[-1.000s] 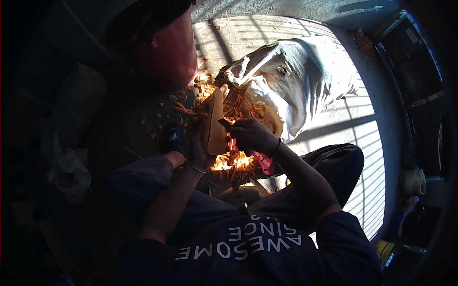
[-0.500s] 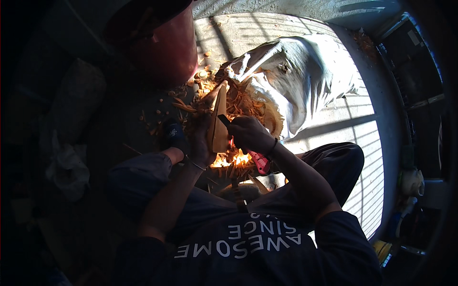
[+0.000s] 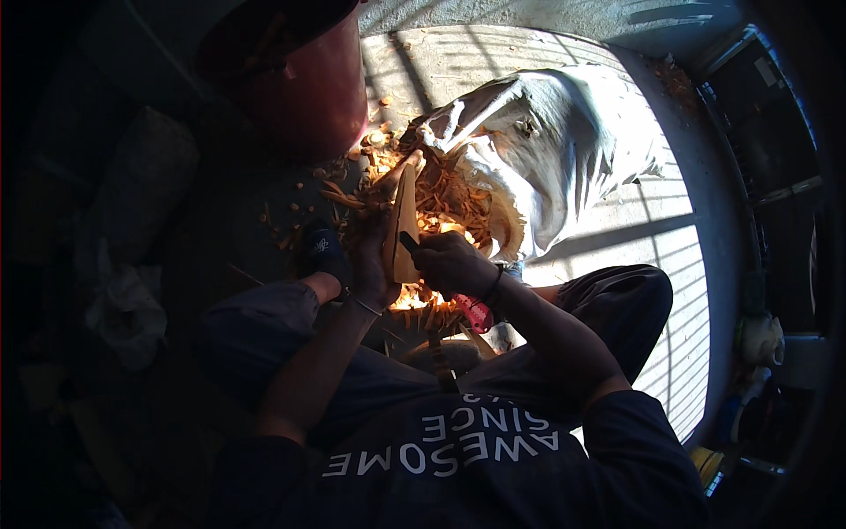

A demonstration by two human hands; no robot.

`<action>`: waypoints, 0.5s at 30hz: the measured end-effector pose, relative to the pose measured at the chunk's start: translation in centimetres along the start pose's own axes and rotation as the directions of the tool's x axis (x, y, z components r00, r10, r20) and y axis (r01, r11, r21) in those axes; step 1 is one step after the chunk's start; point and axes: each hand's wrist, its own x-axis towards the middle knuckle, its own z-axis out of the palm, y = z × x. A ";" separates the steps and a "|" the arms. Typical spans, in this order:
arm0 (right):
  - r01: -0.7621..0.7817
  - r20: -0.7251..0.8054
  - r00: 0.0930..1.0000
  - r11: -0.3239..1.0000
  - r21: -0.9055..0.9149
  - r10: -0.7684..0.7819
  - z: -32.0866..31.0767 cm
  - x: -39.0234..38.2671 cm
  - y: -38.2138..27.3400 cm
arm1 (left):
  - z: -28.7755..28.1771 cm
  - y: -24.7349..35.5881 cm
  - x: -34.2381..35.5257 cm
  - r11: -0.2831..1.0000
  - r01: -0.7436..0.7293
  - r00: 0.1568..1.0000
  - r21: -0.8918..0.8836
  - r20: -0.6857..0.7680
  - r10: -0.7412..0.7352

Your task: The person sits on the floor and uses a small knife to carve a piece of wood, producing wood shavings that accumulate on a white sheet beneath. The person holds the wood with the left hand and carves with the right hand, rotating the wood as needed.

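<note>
A pale, tapered piece of wood stands tilted upright between my knees, narrow end away from me. My left hand is closed round its left side near the wide lower end. My right hand is closed on a dark, flat-ended tool, whose end lies against the wood's right face; the rest of the tool is hidden in the fist. Just below that hand shows a pink dotted object, partly covered; I cannot tell its kind. Orange wood shavings lie heaped behind and beneath the wood.
A large white sack lies beyond my right hand, its mouth towards the shavings. At the far left stands a red bucket. My dark shoe is left of the wood. A pale bag sits in shadow on the left.
My right hand has come down and slightly nearer me along the wood, with the tool's dark end lower on its face. My left hand and the wood have hardly moved.
</note>
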 end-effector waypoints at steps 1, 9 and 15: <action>0.063 -0.068 0.996 0.998 -0.024 -0.064 0.5 0.0 0.1 | 0.4 0.1 -0.1 0.999 0.027 0.999 -0.040 0.019 -0.026; -0.188 -0.086 0.973 0.955 0.230 0.213 1.7 0.0 -0.9 | 0.3 0.5 -0.8 0.997 0.074 0.995 -0.007 0.066 -0.074; -0.019 -0.059 0.998 0.996 0.085 0.024 2.1 -0.1 -0.2 | 0.1 0.3 -0.8 0.999 0.048 0.998 0.001 0.049 -0.048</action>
